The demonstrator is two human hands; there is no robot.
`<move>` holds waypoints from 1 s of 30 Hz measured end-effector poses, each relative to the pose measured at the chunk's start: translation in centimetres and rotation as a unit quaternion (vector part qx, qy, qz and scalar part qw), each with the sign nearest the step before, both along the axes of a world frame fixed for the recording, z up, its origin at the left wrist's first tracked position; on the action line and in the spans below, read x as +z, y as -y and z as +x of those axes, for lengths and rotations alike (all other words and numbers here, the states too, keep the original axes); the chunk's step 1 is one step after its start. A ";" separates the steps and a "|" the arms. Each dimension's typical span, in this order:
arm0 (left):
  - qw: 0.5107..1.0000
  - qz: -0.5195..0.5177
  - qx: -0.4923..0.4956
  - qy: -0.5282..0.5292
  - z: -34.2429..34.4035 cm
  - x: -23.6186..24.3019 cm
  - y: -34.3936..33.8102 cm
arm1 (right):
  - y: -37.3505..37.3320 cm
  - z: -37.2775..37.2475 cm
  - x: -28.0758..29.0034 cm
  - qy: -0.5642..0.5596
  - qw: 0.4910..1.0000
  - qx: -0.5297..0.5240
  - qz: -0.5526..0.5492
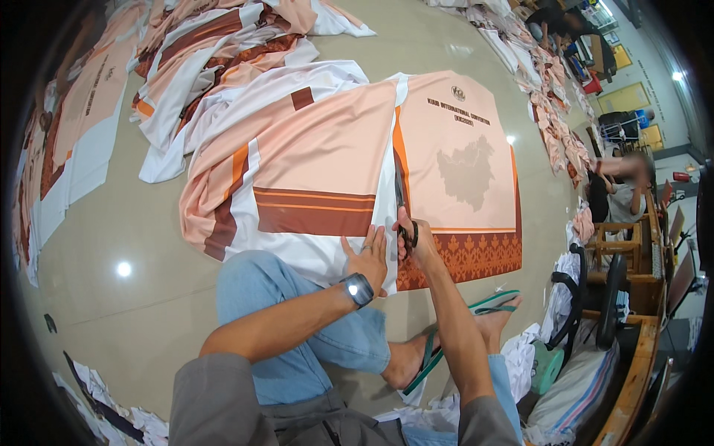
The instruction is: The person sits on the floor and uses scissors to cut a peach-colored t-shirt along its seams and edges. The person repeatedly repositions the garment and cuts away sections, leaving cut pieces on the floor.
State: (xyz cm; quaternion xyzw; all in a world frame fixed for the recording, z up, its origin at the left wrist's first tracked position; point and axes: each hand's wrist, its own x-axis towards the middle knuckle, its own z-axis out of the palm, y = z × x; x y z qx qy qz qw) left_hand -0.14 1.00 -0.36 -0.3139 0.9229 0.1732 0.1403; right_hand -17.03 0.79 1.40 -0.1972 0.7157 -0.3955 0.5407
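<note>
Peach printed fabric [320, 149], with brown bands, orange stripes and white margins, is spread on the floor in front of me. My right hand [413, 238] grips black-handled scissors [402, 195], whose blades lie along a white strip beside the right-hand panel [452, 134], which has a grey map shape and a patterned brown border. My left hand [366, 256] lies open on the fabric just left of the scissors, fingers stretched toward the white strip, a watch on the wrist. My bent legs in jeans and green sandals [491, 302] are beneath my arms.
Fabric piles [238, 44] lie ahead, with more at far left [89, 111] and upper right [550, 89]. A blurred person [625, 193] sits at right; another [550, 26] is farther back. Wooden furniture [617, 234], a white sack [576, 383] and fabric scraps surround my right side.
</note>
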 end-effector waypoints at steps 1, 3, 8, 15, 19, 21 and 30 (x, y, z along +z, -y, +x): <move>1.000 0.004 -0.001 0.003 -0.1 0.2 0.0 | 0.5 -0.3 -0.1 -0.005 1.000 0.001 -0.004; 1.000 0.015 -0.001 0.012 -0.3 0.4 0.5 | 1.6 -0.6 -0.4 -0.015 1.000 0.004 -0.011; 1.000 -0.005 0.005 -0.008 -0.4 -0.3 0.8 | 3.0 -0.8 -0.9 -0.052 0.998 0.038 0.006; 1.000 0.003 0.006 -0.003 -0.4 0.5 0.8 | 5.1 -1.7 -0.3 -0.010 1.000 0.002 -0.008; 1.000 0.003 0.003 -0.007 -0.4 0.6 0.7 | 6.7 -1.4 0.0 -0.071 0.997 0.032 -0.001; 1.000 0.005 0.001 -0.009 -0.5 0.7 0.8 | 7.3 -1.1 0.0 -0.083 0.996 0.030 -0.010; 0.994 0.060 0.020 -0.085 -0.8 -0.9 3.8 | -1.2 -2.0 2.7 -0.416 0.899 0.135 -0.009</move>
